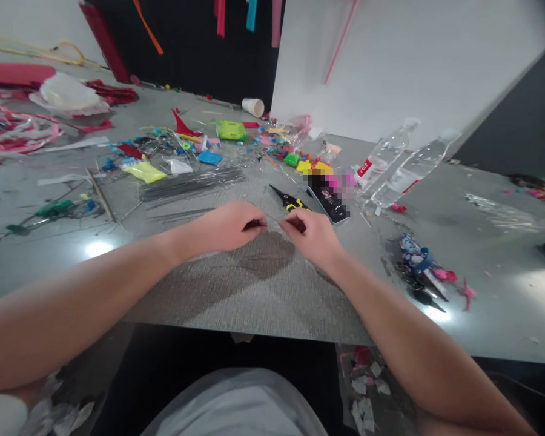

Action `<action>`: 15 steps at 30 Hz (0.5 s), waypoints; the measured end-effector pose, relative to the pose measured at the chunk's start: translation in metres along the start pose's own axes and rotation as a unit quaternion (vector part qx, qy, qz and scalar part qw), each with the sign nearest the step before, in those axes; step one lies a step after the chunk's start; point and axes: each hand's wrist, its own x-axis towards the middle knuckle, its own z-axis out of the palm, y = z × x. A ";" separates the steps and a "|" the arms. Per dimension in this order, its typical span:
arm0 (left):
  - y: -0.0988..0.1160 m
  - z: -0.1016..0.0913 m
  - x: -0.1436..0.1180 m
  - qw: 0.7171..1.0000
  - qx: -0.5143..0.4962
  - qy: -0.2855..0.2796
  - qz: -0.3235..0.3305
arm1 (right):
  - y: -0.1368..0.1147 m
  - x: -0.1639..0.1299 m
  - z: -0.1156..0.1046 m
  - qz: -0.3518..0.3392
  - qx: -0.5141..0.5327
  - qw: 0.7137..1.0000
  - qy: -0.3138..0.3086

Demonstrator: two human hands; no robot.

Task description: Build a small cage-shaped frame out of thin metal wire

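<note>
Just above the table's near half, my left hand point(234, 225) is closed in a pinch. Facing it a short gap away, my right hand point(313, 235) is pinched as well. Between the fingertips runs a faint thin wire point(273, 218), which both hands seem to hold; its ends are hidden by the fingers. Right behind my right hand lie black pliers point(281, 196) with yellow on the handles. A black phone point(327, 200) rests beside them. Beyond my left hand, a bundle of thin dark wires point(191, 183) lies on the table.
Two clear plastic bottles point(406, 175) stand at the right, near scissors point(431, 281). Coloured clay packets, including a yellow one point(145, 171) and a green one point(230, 129), lie among scraps at the back. A paper cup point(253, 108) lies on its side. The table's edge point(254, 332) is close to me.
</note>
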 end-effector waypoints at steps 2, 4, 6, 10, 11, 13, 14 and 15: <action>0.000 0.000 0.000 1.000 -0.002 0.004 0.004 | 0.002 0.001 -0.001 0.007 -0.007 1.000 0.007; 0.000 -0.001 0.000 1.000 -0.001 0.006 0.002 | 0.002 0.001 -0.001 0.005 -0.026 1.000 0.003; 0.002 -0.001 0.000 1.000 0.001 0.009 0.003 | 0.001 0.002 -0.002 -0.017 -0.047 0.999 -0.018; 0.007 -0.001 -0.002 0.999 0.005 0.007 0.031 | -0.005 0.000 -0.001 -0.068 -0.062 0.993 -0.071; 0.008 -0.001 -0.002 0.999 0.006 0.004 0.034 | -0.007 -0.001 0.000 -0.069 -0.067 0.992 -0.076; 0.009 0.000 -0.002 1.000 0.003 -0.001 0.031 | -0.010 -0.003 0.000 -0.063 -0.082 0.992 -0.079; 0.010 0.000 -0.002 1.000 -0.002 -0.003 0.029 | -0.011 -0.004 0.000 -0.061 -0.090 0.991 -0.081; 0.010 0.001 -0.002 1.000 -0.010 -0.008 0.026 | -0.012 -0.004 0.000 -0.061 -0.096 0.990 -0.084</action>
